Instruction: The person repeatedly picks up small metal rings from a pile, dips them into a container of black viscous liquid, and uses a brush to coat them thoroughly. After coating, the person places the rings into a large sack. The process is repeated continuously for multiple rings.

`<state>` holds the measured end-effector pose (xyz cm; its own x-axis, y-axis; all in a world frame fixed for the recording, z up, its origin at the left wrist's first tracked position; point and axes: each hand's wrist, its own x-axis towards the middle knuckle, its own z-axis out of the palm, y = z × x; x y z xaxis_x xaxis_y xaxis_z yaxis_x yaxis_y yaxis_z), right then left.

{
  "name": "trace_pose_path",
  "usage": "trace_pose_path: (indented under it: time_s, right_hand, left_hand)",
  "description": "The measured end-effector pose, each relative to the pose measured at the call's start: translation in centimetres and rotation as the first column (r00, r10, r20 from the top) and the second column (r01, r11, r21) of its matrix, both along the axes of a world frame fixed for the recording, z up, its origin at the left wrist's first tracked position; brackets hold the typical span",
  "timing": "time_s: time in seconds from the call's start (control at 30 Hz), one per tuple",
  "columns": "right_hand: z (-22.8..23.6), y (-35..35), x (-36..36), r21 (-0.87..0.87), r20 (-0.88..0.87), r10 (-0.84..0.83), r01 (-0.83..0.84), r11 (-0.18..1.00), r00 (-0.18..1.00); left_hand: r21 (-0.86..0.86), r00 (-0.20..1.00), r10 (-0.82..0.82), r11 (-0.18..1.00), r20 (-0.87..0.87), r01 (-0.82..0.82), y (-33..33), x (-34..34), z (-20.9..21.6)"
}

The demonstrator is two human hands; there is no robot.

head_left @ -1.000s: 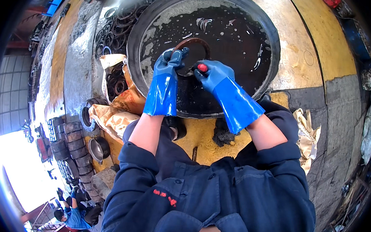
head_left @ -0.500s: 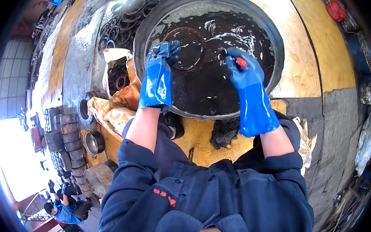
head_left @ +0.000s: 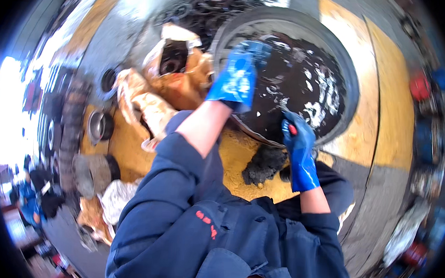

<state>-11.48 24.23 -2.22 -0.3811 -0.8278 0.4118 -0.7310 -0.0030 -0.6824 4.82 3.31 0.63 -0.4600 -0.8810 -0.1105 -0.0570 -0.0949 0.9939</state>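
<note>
A wide dark tub of black liquid stands before me, with bright glints on its surface. My left hand, in a long blue rubber glove, reaches over the tub's left side. Motion smears its fingers, so I cannot make out whether they hold anything. In a matching glove, my right hand is closed around a red-handled tool at the near rim. Only the red handle end shows clearly; the tool's working end is hidden or lost against the dark liquid.
Left of the tub, a torn paper sack holds dark rings. More rings lie heaped behind it. A metal cylinder and stacked dark rings stand farther left. A black lump lies before the tub. Another person is at far left.
The view has shifted, putting the tub farther right. My left hand has moved up and right over the liquid. My right hand has drawn back toward the near rim, still gripping the red-handled tool.
</note>
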Motion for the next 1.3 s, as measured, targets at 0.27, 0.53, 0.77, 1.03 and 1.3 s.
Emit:
trace_pose_path:
  time_s: [0.27, 0.53, 0.77, 1.03, 1.3]
  right_hand:
    - [-1.1, 0.2, -0.4, 0.145, -0.053, -0.031, 0.039, 0.989, 0.998]
    - [-1.3, 0.0, -0.6, 0.179, -0.093, -0.043, 0.059, 0.982, 0.995]
    - [-1.2, 0.2, -0.5, 0.231, -0.044, -0.093, 0.101, 0.968, 0.995]
    - [-1.5, 0.1, -1.0, 0.263, -0.053, -0.074, 0.086, 0.961, 0.996]
    - [-1.8, 0.0, -1.2, 0.302, -0.046, -0.082, 0.092, 0.949, 0.996]
  left_hand:
    - [-0.389, 0.919, 0.039, 0.912, 0.393, 0.128, 0.8, 4.2, 5.5]
    - [-0.833, 0.424, 0.737, 0.546, 0.527, 0.086, -3.1, 26.4, 6.2]
    - [-0.773, 0.248, 0.764, 0.629, 0.596, -0.079, -2.2, 38.1, -4.2]
    - [-0.558, 0.048, 0.556, 0.829, 0.829, 0.041, 1.6, 38.5, 0.7]
    - [-0.166, -0.111, 0.211, 0.931, 0.971, 0.324, 0.0, 36.6, -1.1]
